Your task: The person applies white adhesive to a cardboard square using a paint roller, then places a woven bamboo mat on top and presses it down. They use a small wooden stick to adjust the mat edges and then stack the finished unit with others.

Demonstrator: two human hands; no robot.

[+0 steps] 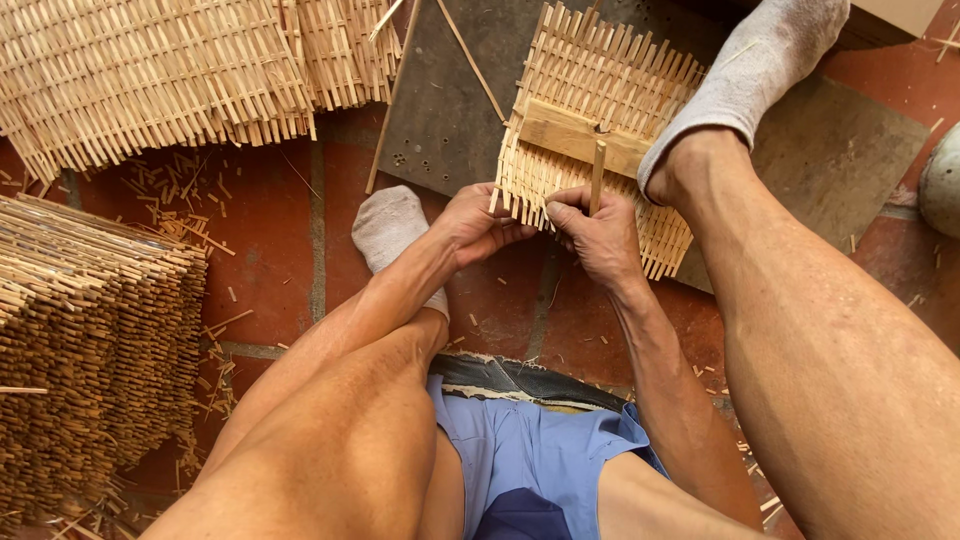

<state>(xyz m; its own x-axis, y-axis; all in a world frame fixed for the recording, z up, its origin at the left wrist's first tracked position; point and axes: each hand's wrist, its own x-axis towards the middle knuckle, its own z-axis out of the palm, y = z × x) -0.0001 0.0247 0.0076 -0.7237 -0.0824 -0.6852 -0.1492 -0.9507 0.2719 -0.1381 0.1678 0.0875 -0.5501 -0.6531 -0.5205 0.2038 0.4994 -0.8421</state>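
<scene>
Fingers of the right hand point(598, 235) curl tight round a thin bamboo stick point(597, 175), held upright w/ its top against the wooden block point(575, 138). Left hand point(478, 225) pinches the near edge of the woven bamboo panel point(590, 95), fingertips closed on the slat ends at its lower left corner. Panel lies on a dark flat board point(450, 110) on the red tile floor point(280, 240), just in front of the person, between both feet. Right foot in a grey sock point(745, 75) rests on the panel's right side, pinning it; left sock foot point(390, 225) sits on the tiles beside the board. Block lies across the panel's middle. Big stack of finished panels point(90, 340) stands at far left, another pile of panels point(180, 70) up top left. Short bamboo offcuts point(190, 200) litter the tiles btwn them. Loose long stick point(392, 95) lies along the board's left edge.
</scene>
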